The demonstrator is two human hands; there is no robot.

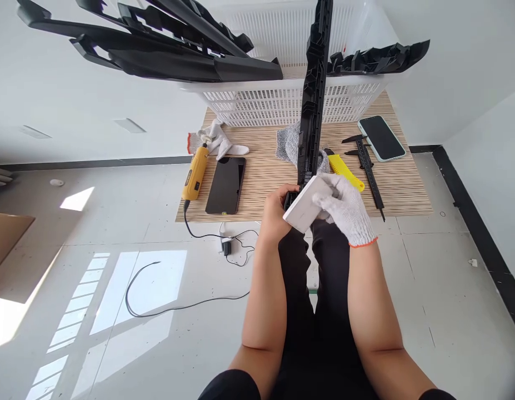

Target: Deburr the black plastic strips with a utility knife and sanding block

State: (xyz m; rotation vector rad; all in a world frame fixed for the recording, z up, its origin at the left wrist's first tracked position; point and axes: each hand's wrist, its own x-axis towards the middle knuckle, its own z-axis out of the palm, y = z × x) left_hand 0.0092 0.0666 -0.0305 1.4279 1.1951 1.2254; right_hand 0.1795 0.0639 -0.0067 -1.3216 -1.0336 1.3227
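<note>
My bare left hand (274,214) is closed round the near end of a long black plastic trim piece (312,105), which points away from me over the table. In a white knit glove with an orange cuff, my right hand (344,203) grips a flat white rectangular block (306,205). The block is tilted over the trim's near end; whether they touch, I cannot tell. Behind the trim lies a grey knit glove (288,143), partly covered. A yellow-handled tool (344,172) rests just beyond my right hand, its dark end partly hidden.
On the wood-patterned table (261,189) are a yellow power tool (195,173) with a cord, a white glove (224,140), a black tablet (226,185), a caliper (369,172) and a phone (382,138). A white basket (257,108) behind holds several black trims (165,61). Cables (186,306) cross the floor.
</note>
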